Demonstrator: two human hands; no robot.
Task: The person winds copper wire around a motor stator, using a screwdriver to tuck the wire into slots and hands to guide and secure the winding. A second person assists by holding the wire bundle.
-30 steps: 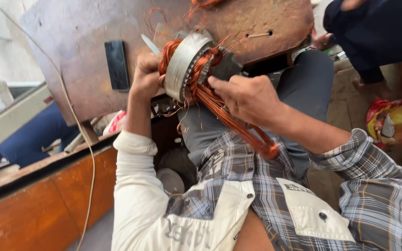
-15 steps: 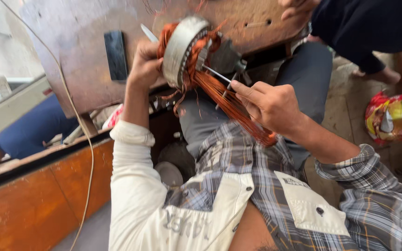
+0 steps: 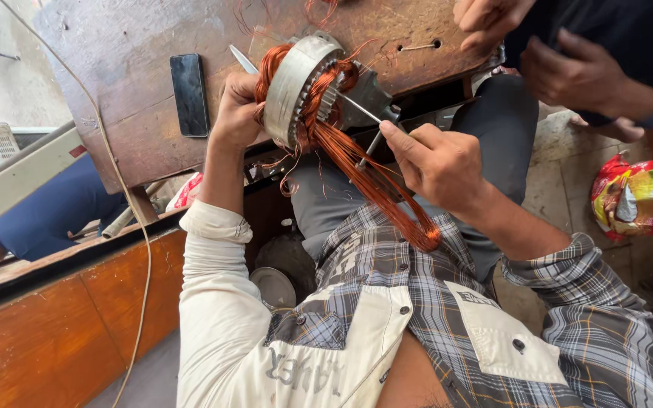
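Left hand gripping stator ring; right hand pinching thin metal tool beside it. Likely risk: nicking copper windings if slipping.

Round metal stator on edge, copper windings trailing.

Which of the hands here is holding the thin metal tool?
The person's own right hand, in the plaid sleeve, grips the thin metal tool. Their left hand steadies the stator; the bystander's hands hold nothing.

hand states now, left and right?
Left hand: closed around the round grey metal stator ring wound with copper wire.
Right hand: closed, holding a thin metal rod.
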